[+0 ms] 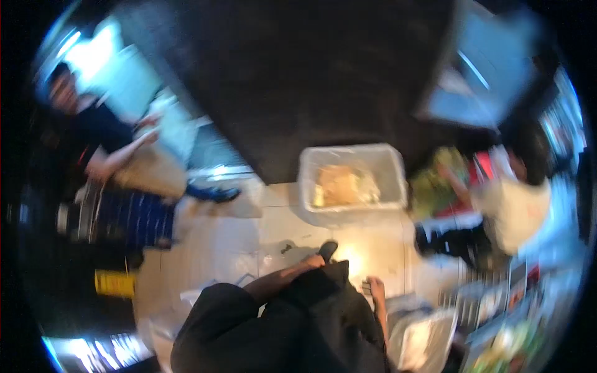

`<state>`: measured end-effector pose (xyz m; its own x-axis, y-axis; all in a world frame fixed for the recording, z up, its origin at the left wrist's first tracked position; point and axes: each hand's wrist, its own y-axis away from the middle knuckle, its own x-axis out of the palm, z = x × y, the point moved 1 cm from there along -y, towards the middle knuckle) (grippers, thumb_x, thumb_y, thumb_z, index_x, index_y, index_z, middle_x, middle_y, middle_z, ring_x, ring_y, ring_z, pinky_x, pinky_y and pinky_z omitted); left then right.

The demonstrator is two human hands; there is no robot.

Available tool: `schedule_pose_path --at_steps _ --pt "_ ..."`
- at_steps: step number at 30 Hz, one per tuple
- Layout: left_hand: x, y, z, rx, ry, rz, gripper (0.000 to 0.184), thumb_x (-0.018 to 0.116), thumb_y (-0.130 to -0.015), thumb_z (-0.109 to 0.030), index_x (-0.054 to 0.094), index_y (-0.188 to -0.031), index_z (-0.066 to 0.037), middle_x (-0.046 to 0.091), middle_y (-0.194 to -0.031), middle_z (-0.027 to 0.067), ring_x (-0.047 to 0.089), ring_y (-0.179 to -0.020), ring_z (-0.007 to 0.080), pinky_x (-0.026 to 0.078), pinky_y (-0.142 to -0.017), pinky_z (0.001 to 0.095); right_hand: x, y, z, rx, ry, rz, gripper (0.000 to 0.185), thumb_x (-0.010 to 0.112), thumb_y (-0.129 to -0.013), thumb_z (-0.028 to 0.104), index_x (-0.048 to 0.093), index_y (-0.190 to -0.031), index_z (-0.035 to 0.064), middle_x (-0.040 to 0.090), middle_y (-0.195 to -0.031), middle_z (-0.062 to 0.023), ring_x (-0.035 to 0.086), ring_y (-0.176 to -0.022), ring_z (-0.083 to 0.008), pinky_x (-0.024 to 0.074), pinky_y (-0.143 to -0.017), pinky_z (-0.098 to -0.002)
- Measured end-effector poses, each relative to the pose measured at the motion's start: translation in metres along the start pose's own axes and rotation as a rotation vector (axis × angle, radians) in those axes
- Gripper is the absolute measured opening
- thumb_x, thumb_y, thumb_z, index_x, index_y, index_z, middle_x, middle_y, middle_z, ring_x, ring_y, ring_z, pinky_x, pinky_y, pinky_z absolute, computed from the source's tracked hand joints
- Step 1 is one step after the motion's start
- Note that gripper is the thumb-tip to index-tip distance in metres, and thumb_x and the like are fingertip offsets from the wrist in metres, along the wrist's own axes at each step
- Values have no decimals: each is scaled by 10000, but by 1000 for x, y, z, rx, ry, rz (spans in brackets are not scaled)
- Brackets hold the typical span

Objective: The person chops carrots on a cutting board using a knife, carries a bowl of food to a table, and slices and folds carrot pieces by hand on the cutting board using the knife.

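Note:
My left hand (314, 262) rests at my dark-clothed knee, close to a dark shape (328, 250) that may be a shoe tip. Blur hides its fingers, and whether it holds anything is unclear. Beside my other leg hangs my right hand (374, 288), its fingers loosely bent and a little apart, with nothing seen in them. Just right of that hand stands a plastic-lined tub (449, 324) with pale contents. Farther forward, a translucent white bin (398, 163) on the floor holds brownish and pale pieces that I cannot make out.
One person (115, 133) sits at the left, and another (516, 202) crouches at the right near a green bag (432, 189). Dark panelling (311, 81) rises behind the bin. Crates (479, 295) and a yellow box (115, 283) flank the tiled floor (230, 242).

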<state>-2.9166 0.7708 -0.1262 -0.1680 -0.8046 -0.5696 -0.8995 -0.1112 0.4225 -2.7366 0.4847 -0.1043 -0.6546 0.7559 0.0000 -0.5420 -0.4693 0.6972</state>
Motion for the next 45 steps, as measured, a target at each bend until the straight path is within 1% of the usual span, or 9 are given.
schedule_pose_path --at_steps 2,5,8,10,16,18,20,41,45 --pt "7 -43 31 412 23 45 187 605 -660 -166 703 -763 -45 665 -751 175 651 -719 347 488 -656 470 8 -9 -17 -297 340 -98 319 506 -979 257 669 -1031 -13 709 -891 -145 696 -747 -230 568 -650 -334" --pt "-33 -76 -15 289 -43 284 244 625 -657 -181 711 -835 -38 670 -786 193 647 -712 336 485 -646 438 19 24 36 200 333 -101 305 612 -929 246 650 -1126 16 709 -873 -124 683 -735 -193 545 -630 -364" --pt "-64 -118 -52 6 -181 556 259 705 -698 -289 732 -842 -75 673 -763 162 667 -717 307 501 -658 436 -9 14 36 60 454 -278 269 695 -857 192 680 -1069 28 719 -866 -111 654 -772 -163 516 -712 -298" --pt "-9 -177 27 290 -276 753 315 716 -729 -360 732 -841 -66 675 -747 139 661 -705 290 512 -676 419 -34 22 45 -34 216 -369 317 636 -831 238 685 -1038 3 727 -937 -163 689 -918 -270 521 -836 -343" --pt "-25 -234 -29 22 -392 710 429 694 -808 -445 727 -887 -24 702 -786 104 663 -719 240 515 -699 395 -100 47 49 144 -222 -526 169 570 -853 96 649 -991 40 675 -880 -50 624 -728 -128 518 -649 -278" --pt "-15 -265 22 411 71 362 403 671 -859 -413 730 -903 -17 711 -825 116 676 -776 221 522 -750 388 -114 44 38 254 -337 -491 250 537 -859 94 607 -1097 62 696 -902 -80 697 -688 -200 560 -538 -340" --pt "-78 -255 -132 -38 -184 588 323 684 -874 -344 736 -903 -26 720 -859 125 684 -846 197 527 -813 369 -132 43 32 322 -210 -515 206 591 -835 151 679 -1014 99 704 -878 -59 691 -687 -178 552 -551 -328" --pt "228 -407 -589 678 -343 1183 181 683 -836 -155 722 -962 -32 737 -837 70 685 -795 152 538 -747 338 -509 122 -55 -202 -830 -1213 257 655 -944 192 619 -1153 48 678 -913 -75 654 -698 -143 519 -559 -252" --pt "294 -460 -641 598 -403 1408 249 711 -814 -239 758 -1018 -104 746 -882 110 711 -806 257 545 -747 392 -518 140 -94 128 -727 -1178 288 704 -900 195 619 -1134 51 689 -870 -55 654 -701 -128 549 -561 -283"
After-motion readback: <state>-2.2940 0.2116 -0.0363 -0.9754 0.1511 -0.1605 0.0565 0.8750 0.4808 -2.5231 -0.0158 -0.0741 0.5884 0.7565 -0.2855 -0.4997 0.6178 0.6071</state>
